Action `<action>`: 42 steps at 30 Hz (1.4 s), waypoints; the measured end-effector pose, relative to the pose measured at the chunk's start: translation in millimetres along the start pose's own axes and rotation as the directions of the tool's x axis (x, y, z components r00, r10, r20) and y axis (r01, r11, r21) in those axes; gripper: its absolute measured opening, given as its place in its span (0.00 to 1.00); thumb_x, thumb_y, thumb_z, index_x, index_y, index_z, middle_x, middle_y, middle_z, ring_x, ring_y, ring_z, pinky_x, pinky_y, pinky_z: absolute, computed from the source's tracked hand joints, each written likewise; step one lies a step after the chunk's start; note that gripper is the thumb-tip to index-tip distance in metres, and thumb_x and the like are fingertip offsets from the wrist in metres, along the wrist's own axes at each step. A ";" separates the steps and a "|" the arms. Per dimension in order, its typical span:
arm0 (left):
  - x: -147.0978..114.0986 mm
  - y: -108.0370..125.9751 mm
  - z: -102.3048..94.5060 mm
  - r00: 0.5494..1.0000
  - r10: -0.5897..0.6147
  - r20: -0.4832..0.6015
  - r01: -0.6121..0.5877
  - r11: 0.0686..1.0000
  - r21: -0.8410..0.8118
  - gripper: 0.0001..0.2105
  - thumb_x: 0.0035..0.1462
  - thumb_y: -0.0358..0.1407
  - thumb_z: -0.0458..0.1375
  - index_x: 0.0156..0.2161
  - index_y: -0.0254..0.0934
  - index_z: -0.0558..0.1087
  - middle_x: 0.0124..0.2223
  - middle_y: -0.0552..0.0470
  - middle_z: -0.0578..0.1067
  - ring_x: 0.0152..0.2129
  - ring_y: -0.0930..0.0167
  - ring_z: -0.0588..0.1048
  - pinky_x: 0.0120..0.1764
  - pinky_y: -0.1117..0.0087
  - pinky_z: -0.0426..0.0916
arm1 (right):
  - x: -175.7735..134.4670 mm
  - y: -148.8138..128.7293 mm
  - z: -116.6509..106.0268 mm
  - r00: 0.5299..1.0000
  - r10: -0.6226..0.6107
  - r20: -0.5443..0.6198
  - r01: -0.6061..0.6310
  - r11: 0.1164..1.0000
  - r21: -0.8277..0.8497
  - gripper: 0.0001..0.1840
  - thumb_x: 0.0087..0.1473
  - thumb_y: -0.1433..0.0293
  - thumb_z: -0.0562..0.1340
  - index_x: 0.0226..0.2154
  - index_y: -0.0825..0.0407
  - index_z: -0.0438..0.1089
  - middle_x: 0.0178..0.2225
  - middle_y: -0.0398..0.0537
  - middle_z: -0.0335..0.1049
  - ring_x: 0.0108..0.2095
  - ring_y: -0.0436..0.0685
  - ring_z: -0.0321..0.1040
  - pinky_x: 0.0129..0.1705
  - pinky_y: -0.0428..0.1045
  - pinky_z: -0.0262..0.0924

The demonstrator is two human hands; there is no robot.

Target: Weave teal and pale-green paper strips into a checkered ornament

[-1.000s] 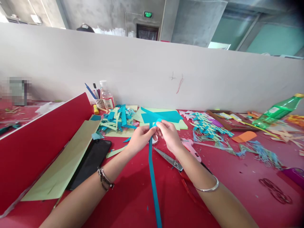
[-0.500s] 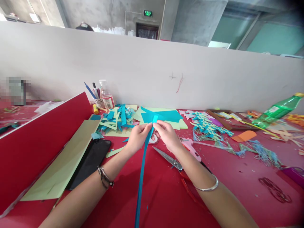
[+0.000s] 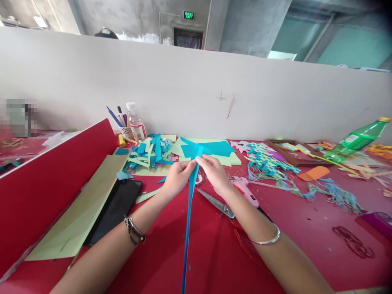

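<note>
A long blue paper strip point(image 3: 190, 204) is pinched between my left hand point(image 3: 179, 176) and my right hand point(image 3: 214, 173), whose fingertips almost meet. From there its long end hangs down toward the near edge of the view, and its short end sticks up above the fingers. Behind the hands lie blue paper pieces point(image 3: 219, 148) on pale green sheets point(image 3: 235, 159). Under my right wrist is a pair of scissors point(image 3: 217, 203), blades toward the left, handles partly hidden by the forearm. A pink glue gun point(image 3: 245, 190) lies just past that wrist.
Left are a black phone point(image 3: 116, 212), a long pale green sheet point(image 3: 70, 212) and a red divider point(image 3: 55, 192). Cut paper scraps point(image 3: 150, 153) are heaped before a bottle point(image 3: 136, 122). Woven paper pieces point(image 3: 268, 159) and a tilted green bottle point(image 3: 357, 139) are on the right.
The strip's hanging part has swung slightly right and looks narrower, seen more edge-on. Both hands keep their pinch in nearly the same place, and the view has shifted a little.
</note>
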State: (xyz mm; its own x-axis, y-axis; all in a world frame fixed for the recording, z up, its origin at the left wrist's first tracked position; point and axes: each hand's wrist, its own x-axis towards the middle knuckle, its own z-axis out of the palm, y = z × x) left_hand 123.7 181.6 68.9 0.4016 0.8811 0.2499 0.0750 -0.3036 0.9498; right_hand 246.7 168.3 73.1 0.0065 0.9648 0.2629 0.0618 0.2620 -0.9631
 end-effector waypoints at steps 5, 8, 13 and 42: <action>0.7 -4.3 2.1 0.999 -0.004 -0.050 0.003 1.000 -0.025 0.19 0.55 0.44 0.47 0.20 0.33 0.67 0.17 0.56 0.67 0.15 0.77 0.63 0.21 0.77 0.57 | -1.3 -1.9 -0.6 1.000 -0.023 0.017 0.023 0.999 -0.028 0.18 0.48 0.63 0.55 0.13 0.51 0.52 0.12 0.36 0.49 0.16 0.46 0.48 0.19 0.44 0.44; 0.5 -4.0 4.8 0.999 -0.013 -0.047 0.010 0.997 -0.073 0.21 0.55 0.44 0.46 0.18 0.34 0.66 0.17 0.55 0.68 0.16 0.76 0.65 0.23 0.77 0.60 | -2.4 -3.5 1.1 1.000 -0.011 0.002 0.011 1.000 -0.021 0.17 0.47 0.65 0.54 0.13 0.51 0.52 0.11 0.36 0.49 0.15 0.46 0.49 0.19 0.44 0.44; 1.0 -1.1 3.5 0.991 -0.013 -0.136 0.006 0.999 -0.054 0.23 0.56 0.46 0.45 0.15 0.35 0.64 0.15 0.56 0.67 0.15 0.77 0.64 0.24 0.76 0.61 | -3.7 -3.5 4.6 0.999 0.023 -0.048 -0.023 1.000 -0.004 0.16 0.46 0.65 0.54 0.13 0.50 0.53 0.10 0.35 0.50 0.13 0.45 0.47 0.17 0.44 0.43; -1.4 0.7 1.8 0.999 0.040 0.034 -0.042 0.997 0.059 0.20 0.57 0.43 0.45 0.19 0.34 0.67 0.18 0.56 0.69 0.17 0.76 0.66 0.24 0.77 0.59 | -1.5 -3.8 -0.2 0.996 -0.021 -0.084 0.018 0.999 -0.030 0.19 0.49 0.61 0.54 0.14 0.51 0.51 0.11 0.35 0.50 0.14 0.45 0.48 0.18 0.44 0.44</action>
State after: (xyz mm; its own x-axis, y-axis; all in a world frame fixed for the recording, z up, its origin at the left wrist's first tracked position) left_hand 124.8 179.5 68.9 0.4351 0.8554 0.2810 0.1123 -0.3612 0.9257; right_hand 246.7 165.8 76.4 0.0887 0.9539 0.2868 0.0915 0.2789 -0.9560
